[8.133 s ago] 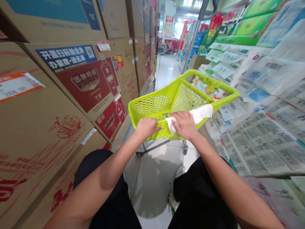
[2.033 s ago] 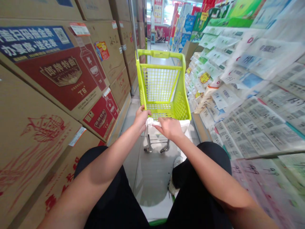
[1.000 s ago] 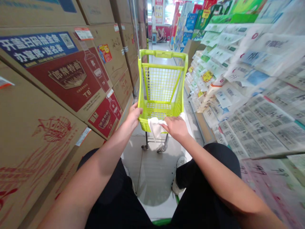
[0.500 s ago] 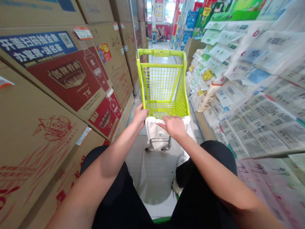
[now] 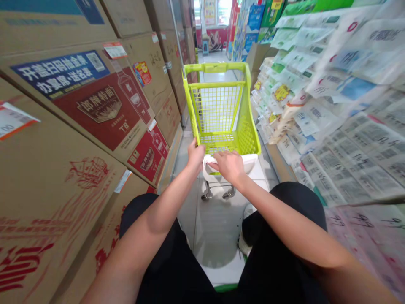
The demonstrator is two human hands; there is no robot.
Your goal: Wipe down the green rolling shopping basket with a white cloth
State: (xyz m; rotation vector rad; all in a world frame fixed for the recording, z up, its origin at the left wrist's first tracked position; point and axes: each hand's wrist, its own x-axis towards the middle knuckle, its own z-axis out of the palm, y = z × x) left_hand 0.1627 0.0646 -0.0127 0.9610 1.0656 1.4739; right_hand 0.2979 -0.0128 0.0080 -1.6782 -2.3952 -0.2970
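A lime-green shopping basket cart (image 5: 221, 109) on small metal wheels stands in the aisle in front of my knees. My left hand (image 5: 196, 155) is closed around the cart's near left corner. Across the near rim lies a white cloth (image 5: 249, 162), draped along the edge and hanging partly below it. The fingers of my right hand (image 5: 229, 165) are bent over the rim and pressed onto the cloth. My right fingertips are partly hidden in its folds.
Stacked cardboard cartons (image 5: 104, 107) line the left side. On the right rise packs of tissue paper (image 5: 335, 109) with handwritten prices. A blue stool (image 5: 205, 46) stands at the far end of the tiled floor (image 5: 215, 236). My knees flank the cart's near side.
The cart and both hands sit a little further right in view. The white cloth, which hung wide below the rim, is now bunched up more under my right hand.
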